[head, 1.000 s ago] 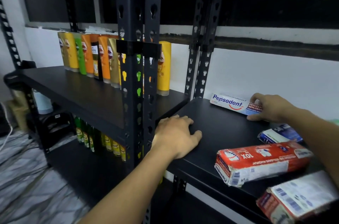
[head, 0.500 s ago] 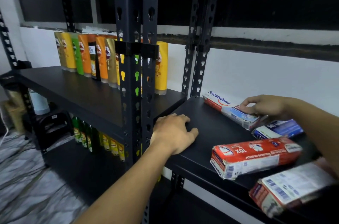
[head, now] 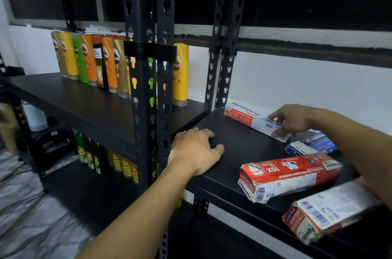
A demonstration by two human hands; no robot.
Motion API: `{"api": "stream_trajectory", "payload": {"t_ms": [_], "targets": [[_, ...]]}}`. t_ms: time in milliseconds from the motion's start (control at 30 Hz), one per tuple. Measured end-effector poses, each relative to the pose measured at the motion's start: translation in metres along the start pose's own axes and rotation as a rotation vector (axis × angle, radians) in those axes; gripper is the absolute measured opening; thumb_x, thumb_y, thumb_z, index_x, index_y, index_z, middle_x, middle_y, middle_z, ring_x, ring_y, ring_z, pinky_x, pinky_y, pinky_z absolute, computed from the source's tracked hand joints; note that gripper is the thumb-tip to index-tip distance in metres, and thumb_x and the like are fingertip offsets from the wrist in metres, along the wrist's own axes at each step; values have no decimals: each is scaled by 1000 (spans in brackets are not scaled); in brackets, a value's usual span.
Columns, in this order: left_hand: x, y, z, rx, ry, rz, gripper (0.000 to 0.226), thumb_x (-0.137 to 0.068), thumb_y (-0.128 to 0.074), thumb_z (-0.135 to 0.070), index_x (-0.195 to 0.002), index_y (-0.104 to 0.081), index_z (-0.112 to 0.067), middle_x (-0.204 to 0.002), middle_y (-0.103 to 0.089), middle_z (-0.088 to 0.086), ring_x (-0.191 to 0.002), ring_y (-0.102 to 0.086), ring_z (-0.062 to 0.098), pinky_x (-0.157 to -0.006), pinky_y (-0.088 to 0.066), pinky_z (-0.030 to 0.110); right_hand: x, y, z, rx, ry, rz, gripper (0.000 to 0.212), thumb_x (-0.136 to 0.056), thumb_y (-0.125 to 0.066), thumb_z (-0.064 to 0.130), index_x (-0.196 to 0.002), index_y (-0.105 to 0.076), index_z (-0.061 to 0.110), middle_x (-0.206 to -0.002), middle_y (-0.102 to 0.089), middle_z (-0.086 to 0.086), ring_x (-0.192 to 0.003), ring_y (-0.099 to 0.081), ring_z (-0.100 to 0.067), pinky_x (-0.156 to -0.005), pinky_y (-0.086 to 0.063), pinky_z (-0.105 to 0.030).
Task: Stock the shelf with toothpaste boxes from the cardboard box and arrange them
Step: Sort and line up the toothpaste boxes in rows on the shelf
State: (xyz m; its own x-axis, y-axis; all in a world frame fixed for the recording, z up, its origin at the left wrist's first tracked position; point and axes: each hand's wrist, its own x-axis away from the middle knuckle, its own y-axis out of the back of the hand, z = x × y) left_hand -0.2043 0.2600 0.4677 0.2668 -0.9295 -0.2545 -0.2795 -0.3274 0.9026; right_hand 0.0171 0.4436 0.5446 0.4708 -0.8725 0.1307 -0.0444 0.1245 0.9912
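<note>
Tipped flatter since before, Pepsodent box [head: 252, 120] lies on black shelf [head: 237, 142].

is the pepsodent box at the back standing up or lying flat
Lying on a long side, tipped toward the front: the toothpaste box stretches along the shelf, right hand gripping its end.

"Pepsodent" on white toothpaste box [head: 248, 115], "10X" on red box [head: 288, 176], "sunsilk" on bottles [head: 180, 74]

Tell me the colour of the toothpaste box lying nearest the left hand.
Mainly red with a white side panel, the toothpaste box shows best in the head view.
</note>
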Motion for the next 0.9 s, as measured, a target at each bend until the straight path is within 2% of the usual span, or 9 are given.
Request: {"api": "stream_trajectory", "payload": {"t_ms": [100, 167, 233, 567, 733, 800, 900], "targets": [[1, 1, -1, -6, -8, -5, 56, -90, -46, -61, -137, -54, -32, -144, -52, -1, -139, -40, 17, -106, -37, 34, -6, -3, 2, 26, -4, -53, 62, -86, -74, 31, -142, -49, 26, -127, -65, -4, -103, -62, -24, -94, -46, -33], [0, 0, 0, -2, -8, -13, 56, -89, -47, -61, -136, -54, -32, -144, -52, -2, -137, -42, 18, -105, -38, 34, -11, -6, 2, 62, -16, -96, 64, -87, -72, 32, -145, -45, 29, -136, -59, -5, -118, -55, -26, -98, -40, -31], [0, -1, 0, 5, -4, -12, 56, -89, -47, -62, -136, -54, -32, -144, -52, -3, -136, -43, 18, -106, -38, 34, -14, -8, 3, 91, -27, -130, 64, -88, -70, 33, -147, -43, 30, -141, -54, -6, -125, -51, -27, -99, -38, -29], [-2, -1, 0, 14, 6, -23, 56, -87, -48, -63, -135, -55, -35, -142, -53, -5, -134, -45, 20, -102, -40, 34, -17, -12, 8, 25, -66, -189, 60, -90, -67, 34, -145, -45, 24, -146, -48, -7, -130, -46, -28, -103, -36, -30], [0, 1, -1, 5, 15, -6, 55, -87, -48, -64, -134, -55, -36, -141, -53, -3, -131, -48, 21, -101, -41, 34, -12, -18, 3, -135, -134, -208, 62, -89, -68, 38, -144, -47, 19, -147, -46, -9, -133, -44, -29, -107, -34, -32], [-1, 5, -5, -29, 37, 20, 52, -85, -50, -65, -128, -58, -36, -130, -60, -3, -120, -55, 22, -97, -47, 35, -9, -21, -1, -220, -173, -219, 68, -86, -72, 39, -144, -46, 15, -147, -45, -9, -133, -43, -29, -107, -34, -34], [-25, 10, -13, -82, 52, -15, 41, -79, -63, -58, -107, -69, -28, -107, -68, -2, -103, -63, 24, -87, -52, 33, -5, -25, -5, -310, -217, -241, 75, -82, -76, 39, -144, -45, 11, -145, -47, -10, -131, -45, -29, -105, -35, -32]]}}
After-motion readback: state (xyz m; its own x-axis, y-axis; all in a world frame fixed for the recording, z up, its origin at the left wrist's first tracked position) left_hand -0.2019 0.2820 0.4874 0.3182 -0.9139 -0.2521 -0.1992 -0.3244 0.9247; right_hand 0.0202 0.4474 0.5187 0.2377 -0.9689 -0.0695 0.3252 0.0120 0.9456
